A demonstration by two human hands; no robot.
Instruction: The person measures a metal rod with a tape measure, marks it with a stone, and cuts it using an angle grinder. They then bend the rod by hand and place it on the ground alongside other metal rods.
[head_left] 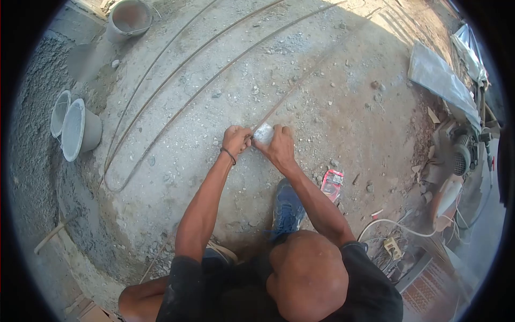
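Just ahead of my feet, my left hand [237, 140] is closed at the near end of a long thin steel rod [292, 90], which runs away up and to the right over the ground. A dark band circles the left wrist. Close beside it, my right hand [280, 146] grips a small silvery-white piece [263, 132], with thumb and fingers on its sides. This piece sits against the rod's end, between both hands. Its exact kind is not clear, and the fingers hide part of it and the rod's tip.
Bent steel rods [201, 86] curve across the gritty ground on the left. Buckets [92, 131] stand beside wet grey mortar [40, 155]. A red packet [332, 182] lies near my blue shoe [288, 206]. At right are a motor [461, 153], a metal sheet [442, 80] and cables [399, 222].
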